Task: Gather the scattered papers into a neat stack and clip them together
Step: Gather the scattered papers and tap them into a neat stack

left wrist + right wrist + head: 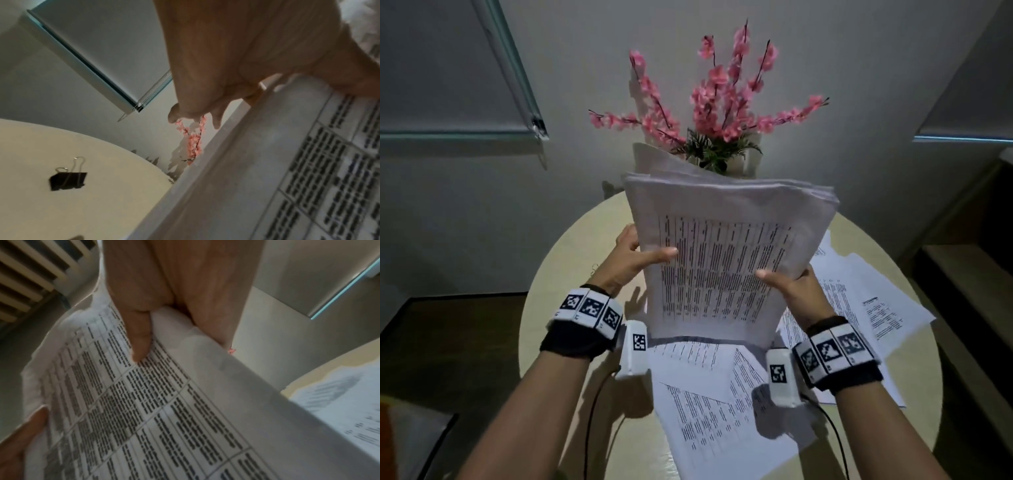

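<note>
Fingers (666, 254) of both hands pinch the paper stack's (726, 260) side edges above the table (544, 308).

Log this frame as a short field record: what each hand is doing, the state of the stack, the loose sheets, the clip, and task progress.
left hand: grips the stack's left edge, thumb on the front sheet
right hand: grips the stack's right edge, thumb on front
paper stack: held upright, top edges uneven
loose sheets: lie scattered on the round table
binder clip: lies on the table, untouched
flower vase: behind the stack
progress: gathering unfinished, not clipped
</note>
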{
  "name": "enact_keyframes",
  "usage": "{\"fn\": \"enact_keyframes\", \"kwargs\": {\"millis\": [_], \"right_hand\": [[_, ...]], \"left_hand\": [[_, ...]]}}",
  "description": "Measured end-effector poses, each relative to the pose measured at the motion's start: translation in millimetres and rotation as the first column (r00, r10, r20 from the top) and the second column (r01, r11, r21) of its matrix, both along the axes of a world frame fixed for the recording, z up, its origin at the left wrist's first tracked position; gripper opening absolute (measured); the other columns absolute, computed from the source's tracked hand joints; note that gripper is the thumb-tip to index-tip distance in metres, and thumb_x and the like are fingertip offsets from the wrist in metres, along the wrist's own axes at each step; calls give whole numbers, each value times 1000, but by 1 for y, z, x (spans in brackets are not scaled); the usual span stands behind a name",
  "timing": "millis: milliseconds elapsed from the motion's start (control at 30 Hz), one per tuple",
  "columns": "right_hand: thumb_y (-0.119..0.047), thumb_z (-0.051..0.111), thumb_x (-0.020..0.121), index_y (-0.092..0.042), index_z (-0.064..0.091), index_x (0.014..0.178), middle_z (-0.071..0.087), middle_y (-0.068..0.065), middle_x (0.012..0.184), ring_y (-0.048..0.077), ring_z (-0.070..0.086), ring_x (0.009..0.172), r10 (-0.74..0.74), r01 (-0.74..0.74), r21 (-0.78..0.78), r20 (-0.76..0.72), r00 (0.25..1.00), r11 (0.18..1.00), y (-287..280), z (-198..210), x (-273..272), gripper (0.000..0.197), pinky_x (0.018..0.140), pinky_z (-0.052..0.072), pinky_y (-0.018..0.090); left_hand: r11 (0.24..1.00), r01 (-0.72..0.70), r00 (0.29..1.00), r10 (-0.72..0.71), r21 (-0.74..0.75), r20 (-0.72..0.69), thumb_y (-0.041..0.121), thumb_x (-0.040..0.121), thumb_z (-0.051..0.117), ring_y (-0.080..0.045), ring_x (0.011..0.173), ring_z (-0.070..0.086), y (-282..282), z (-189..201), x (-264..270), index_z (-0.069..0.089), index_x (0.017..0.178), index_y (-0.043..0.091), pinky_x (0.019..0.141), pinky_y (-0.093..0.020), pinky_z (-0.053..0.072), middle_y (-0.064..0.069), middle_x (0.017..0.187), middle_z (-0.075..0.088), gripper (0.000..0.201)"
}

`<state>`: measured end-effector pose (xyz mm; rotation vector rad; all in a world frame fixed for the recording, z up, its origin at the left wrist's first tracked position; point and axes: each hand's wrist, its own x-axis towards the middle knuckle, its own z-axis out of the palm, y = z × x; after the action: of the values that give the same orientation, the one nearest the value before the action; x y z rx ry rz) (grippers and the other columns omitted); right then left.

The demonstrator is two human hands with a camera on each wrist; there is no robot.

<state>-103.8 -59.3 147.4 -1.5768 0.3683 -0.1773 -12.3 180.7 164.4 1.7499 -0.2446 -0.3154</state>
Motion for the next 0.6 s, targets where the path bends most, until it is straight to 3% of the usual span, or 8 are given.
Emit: {"fn": "enact_keyframes", "kwargs": {"millis": [67, 133, 233, 333, 400, 467, 533, 600], "right_hand": [[-9, 72, 74, -9, 57, 97, 62, 12, 99, 28, 62, 95, -39, 38, 18, 74, 997, 999, 0, 11, 2, 27, 98, 47, 50], [-8, 73, 74, -15, 60, 86, 65, 8, 90, 22, 65, 85, -95, 93, 18, 170, 981, 995, 3, 22, 5, 19, 91, 53, 45], [-1, 68, 77, -20, 62, 85, 72, -8, 78, 7, 68, 75, -203, 192, 63, 318, 926, 979, 4, 34, 11, 22, 76, 58, 27], [-3, 72, 73, -22, 59, 92, 70, -8, 87, 5, 68, 79, -205, 191, 75, 349, 915, 979, 7, 29, 11, 31, 71, 56, 20], [-10, 77, 67, -16, 55, 105, 67, -3, 97, 3, 67, 83, -185, 171, 75, 260, 948, 982, 11, 9, 7, 44, 72, 55, 17], [-11, 77, 70, -12, 53, 113, 65, -5, 99, -2, 64, 85, -153, 148, 42, 156, 976, 988, 18, -14, 5, 49, 72, 54, 13], [-13, 72, 76, -17, 56, 94, 61, -7, 85, 2, 60, 76, -159, 160, -8, 71, 985, 987, 26, -34, 6, 25, 65, 51, 17], [-13, 66, 82, -21, 47, 69, 49, -6, 66, 8, 50, 60, -211, 212, -68, 17, 977, 975, 27, -47, 13, 25, 53, 41, 19]], "left_hand": [[998, 32, 999, -32, -46, 2, 47, 53, 81, -12, 104, 67, -8, 13, -3, 69, 98, 26, 103, -44, 45, 7, 103, 74, 51], [992, -38, 997, 46, -119, 70, 24, 66, 79, -2, 86, 70, -20, 21, -4, 68, 95, 22, 98, -40, 51, 12, 86, 75, 31], [946, -186, 944, 247, -266, 220, 8, 78, 70, -6, 91, 67, -33, 29, -6, 51, 116, 13, 85, -27, 58, 0, 107, 66, 43], [916, -227, 933, 303, -331, 196, 5, 80, 67, 1, 82, 67, -32, 17, -4, 26, 113, 25, 77, -20, 57, -2, 107, 60, 57], [940, -205, 970, 232, -273, 69, 7, 75, 71, -2, 86, 67, -30, -2, -9, 29, 113, 22, 89, -32, 56, -2, 109, 61, 58], [981, -129, 991, 123, -144, -47, 12, 74, 73, -16, 104, 64, -31, -25, -14, 39, 120, 17, 100, -42, 48, -7, 121, 61, 58], [998, -60, 995, 59, -17, -77, 16, 82, 66, -25, 118, 56, -33, -48, -17, 40, 131, 11, 102, -43, 44, -10, 130, 56, 55], [992, -107, 994, 109, 59, -21, 15, 90, 55, -26, 111, 57, -36, -59, -14, 45, 129, 7, 96, -41, 48, -13, 121, 60, 40]]}}
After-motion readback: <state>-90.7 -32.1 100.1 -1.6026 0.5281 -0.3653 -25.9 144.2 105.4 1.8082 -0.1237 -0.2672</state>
